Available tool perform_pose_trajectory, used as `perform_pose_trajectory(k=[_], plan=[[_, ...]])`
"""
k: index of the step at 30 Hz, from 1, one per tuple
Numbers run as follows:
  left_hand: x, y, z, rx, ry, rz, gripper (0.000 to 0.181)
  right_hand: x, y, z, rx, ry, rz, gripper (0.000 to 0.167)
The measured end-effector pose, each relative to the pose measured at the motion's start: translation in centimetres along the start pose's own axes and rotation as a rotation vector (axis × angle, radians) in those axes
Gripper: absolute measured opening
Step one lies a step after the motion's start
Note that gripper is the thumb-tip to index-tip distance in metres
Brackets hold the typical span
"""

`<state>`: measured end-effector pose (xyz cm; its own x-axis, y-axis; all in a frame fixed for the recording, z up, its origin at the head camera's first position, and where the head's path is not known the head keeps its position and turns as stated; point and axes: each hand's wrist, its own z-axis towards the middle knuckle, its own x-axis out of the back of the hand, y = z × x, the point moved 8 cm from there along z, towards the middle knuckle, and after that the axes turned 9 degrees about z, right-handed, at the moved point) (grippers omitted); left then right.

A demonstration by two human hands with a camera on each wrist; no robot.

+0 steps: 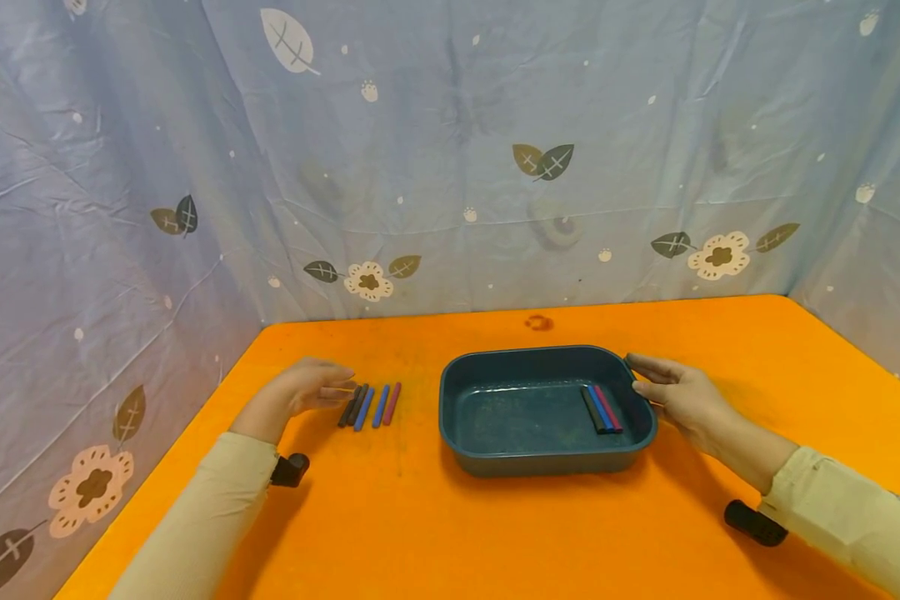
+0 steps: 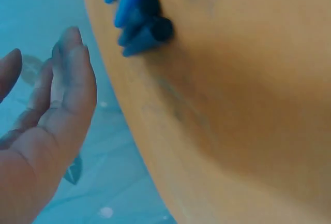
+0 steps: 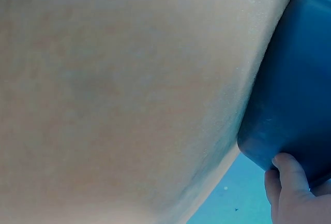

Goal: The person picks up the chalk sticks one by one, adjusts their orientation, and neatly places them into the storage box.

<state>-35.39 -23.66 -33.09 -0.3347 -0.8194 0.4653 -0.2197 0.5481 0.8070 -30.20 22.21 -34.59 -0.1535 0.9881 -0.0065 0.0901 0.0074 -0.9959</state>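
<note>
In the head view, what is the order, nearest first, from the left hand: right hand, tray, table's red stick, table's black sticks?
1. Black sticks: left, on the table.
2. Red stick: also left, past the blue sticks.
3. Tray: near middle.
4. Right hand: right, at the tray's side.

On the counter to your left, five slim sticks lie in a slanting row: two black sticks, then two blue sticks, then one red stick. Your left grip is just beside the black end, touching none. Your right grip holds the right-end rim of the upright, dark blue-green tray, in which a dark stick, a blue one and a pinkish-red stick lie side by side near that end.
</note>
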Motion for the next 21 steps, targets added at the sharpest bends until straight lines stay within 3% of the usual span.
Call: perform_pose_trajectory(k=[5,7,11,13,16,21], plan=[[0.6,-1.6,0.4,0.085,0.057,0.031,0.053,-0.1,0.0,0.1,-0.003,-0.003,-0.005,0.058],[0.7,-2.3,0.6,0.127,0.081,0.057,0.043,-0.2,0.1,0.1,-0.003,-0.005,-0.002,0.059],[0.5,-3.7,1.0,0.207,0.059,0.078,0.019,-0.3,0.2,0.1,-0.001,-0.011,0.01,0.058],[0.3,-4.3,1.2,0.24,0.035,0.059,0.017,-0.3,0.2,0.2,0.001,-0.015,0.016,0.059],[0.3,-4.8,1.4,0.283,0.027,0.051,0.018,-0.3,0.2,0.2,0.004,-0.02,0.025,0.059],[0.2,-4.6,1.9,0.309,0.065,0.141,0.017,0.0,0.1,0.2,0.013,-0.022,0.026,0.059]])
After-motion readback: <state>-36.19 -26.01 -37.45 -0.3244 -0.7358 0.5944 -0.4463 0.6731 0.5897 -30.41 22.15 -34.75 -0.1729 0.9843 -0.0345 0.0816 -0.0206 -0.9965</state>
